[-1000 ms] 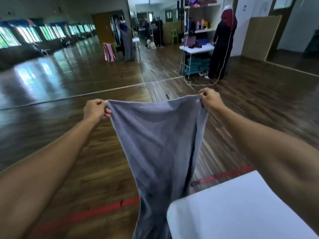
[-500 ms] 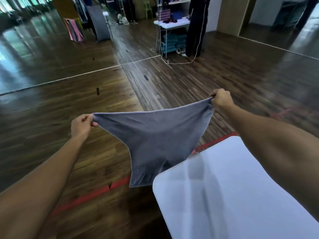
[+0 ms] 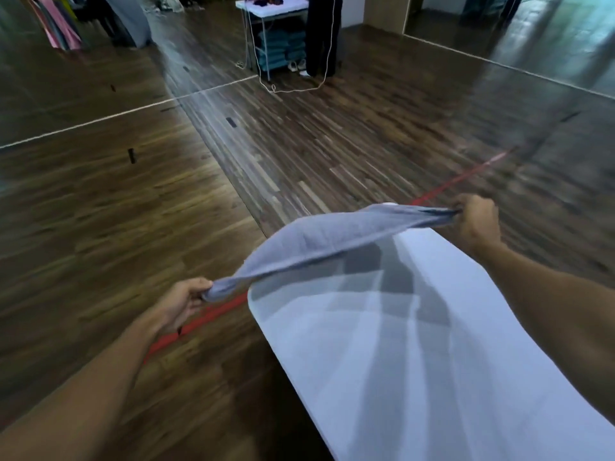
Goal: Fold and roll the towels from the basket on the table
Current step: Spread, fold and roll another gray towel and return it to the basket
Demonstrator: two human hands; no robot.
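Observation:
A grey-blue towel is stretched in the air between my two hands, billowing just above the far end of the white table. My left hand grips one bunched corner, out past the table's left edge over the floor. My right hand grips the opposite corner beyond the table's far right edge. The towel casts shadows on the tabletop below it. No basket is in view.
Dark wooden floor surrounds the table, with a red tape line running under the towel. Far back stand a small white table with stacked teal towels beneath, a person in dark clothes, and a trailing white cord.
The towel has swung from hanging down in front of me to lying nearly flat over the table's end. Both hands have dropped lower, and my view has tilted down.

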